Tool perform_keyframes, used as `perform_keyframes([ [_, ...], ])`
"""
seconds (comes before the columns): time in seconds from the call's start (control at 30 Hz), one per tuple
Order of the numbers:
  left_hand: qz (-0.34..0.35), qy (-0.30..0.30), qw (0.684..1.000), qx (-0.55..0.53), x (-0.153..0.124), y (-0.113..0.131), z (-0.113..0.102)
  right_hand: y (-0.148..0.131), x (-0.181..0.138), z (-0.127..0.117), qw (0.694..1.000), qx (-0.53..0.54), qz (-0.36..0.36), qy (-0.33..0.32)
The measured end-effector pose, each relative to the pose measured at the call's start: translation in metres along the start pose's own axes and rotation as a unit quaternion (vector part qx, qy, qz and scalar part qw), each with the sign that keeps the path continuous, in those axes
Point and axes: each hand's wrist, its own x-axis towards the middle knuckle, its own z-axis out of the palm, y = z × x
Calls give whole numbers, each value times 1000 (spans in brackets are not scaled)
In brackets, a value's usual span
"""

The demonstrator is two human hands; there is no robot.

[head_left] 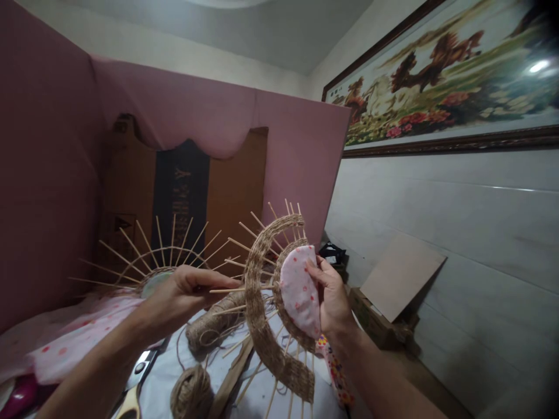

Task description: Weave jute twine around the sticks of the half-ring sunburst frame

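Pink fabric panels (301,134) close off the left and far sides of the room, with a cardboard box (236,186) bearing a dark stripe before the far one. On the right wall I see a framed horse picture (437,81), and below it a tan board (402,276) leaning by a low carton (371,314).

From my distant post I watch the half-round twine weaving (257,326) held up over the middle of the white-covered counter (152,396), thin sticks fanning out through its two bands. My right hand (334,294) has its fingers grasping the straight edge of its spotted pink fabric centre (299,291), thumb on the near face. My left hand (186,291) reaches the outer band's left side, fingers drawn together against one stick (225,290); I cannot tell whether they pinch it.

Beneath lie a twine spool (209,326), a twine ball (191,393) nearer me, and a flat brown strip (231,378) to its right. Scissors (133,387) sit near left. Farther left, a second stick fan (151,262) stands behind loose spotted fabric (70,349).
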Motion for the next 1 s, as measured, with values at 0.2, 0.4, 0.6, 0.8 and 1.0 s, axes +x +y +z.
perform_keyframes([
  [0.2, -6, 21, 1000, -16, 2, 6, 11, 0, -1, 1, 1000, 12, 1, -2],
  [0.4, 8, 37, 998, 59, 2, -3, 3, 1, 0, 0, 1000, 6, -1, 0],
  [0.6, 26, 58, 997, 41, 3, -7, -4, 0, 0, 1, 1000, -2, -16, 6],
  [0.8, 20, 82, 993, 85, 2, -3, -6, -3, -1, 2, 998, -13, -51, 19],
  [1.0, 21, 127, 984, 123, 1, -6, -11, -4, -1, 4, 997, -22, -66, 22],
])
